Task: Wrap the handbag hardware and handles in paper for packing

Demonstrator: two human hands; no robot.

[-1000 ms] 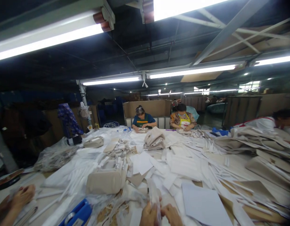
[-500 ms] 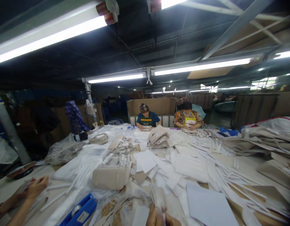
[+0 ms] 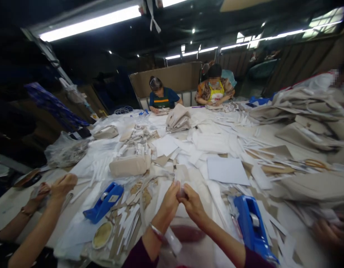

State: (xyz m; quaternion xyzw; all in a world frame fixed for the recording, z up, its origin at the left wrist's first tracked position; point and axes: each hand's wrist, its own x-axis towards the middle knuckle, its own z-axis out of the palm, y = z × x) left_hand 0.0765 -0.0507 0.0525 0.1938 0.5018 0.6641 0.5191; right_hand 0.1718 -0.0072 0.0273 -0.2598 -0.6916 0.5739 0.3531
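Observation:
In the middle, both my hands close on a beige strap (image 3: 182, 172) that looks wrapped in clear film, with a small metal fitting at its far end. My left hand (image 3: 172, 196), bracelet at the wrist, grips it from the left. My right hand (image 3: 192, 204) pinches it from the other side, fingertips close to the left ones. Beneath my forearms lies a large beige piece (image 3: 201, 186), perhaps a bag, with a reddish-brown area (image 3: 185, 232). A clear plastic-covered strip (image 3: 173, 240) hangs by my left wrist. My fingers hide the gripped part.
Blue tape dispensers stand left (image 3: 105, 203) and right (image 3: 254, 223). A round yellowish lid-like disc (image 3: 103, 235) lies among paper strips. A beige bag (image 3: 129, 165) and grey-white sheet (image 3: 228, 171) lie beyond. A co-worker's hands (image 3: 63, 184) work at left; two people sit opposite.
My view has tipped downward, bringing my forearms and the right dispenser into sight. My hands, at the bottom edge before, show in the middle, still together on the film-wrapped strap.

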